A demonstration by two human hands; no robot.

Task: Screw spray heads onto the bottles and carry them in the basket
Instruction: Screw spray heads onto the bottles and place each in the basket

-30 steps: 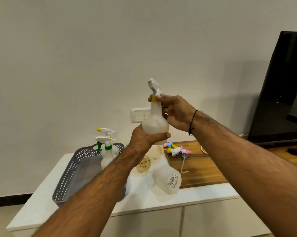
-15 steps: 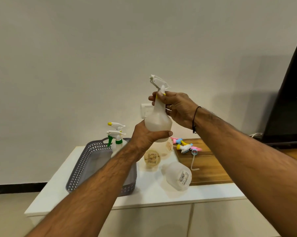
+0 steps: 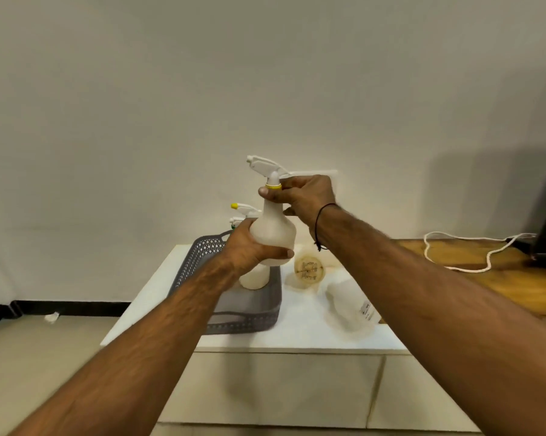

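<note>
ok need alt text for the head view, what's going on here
A person holds a white spray bottle above a white cabinet: the left hand grips its body and the right hand pinches the yellow collar of its spray head. Below, a grey basket holds finished bottles, with headless bottles lying beside it.
</note>
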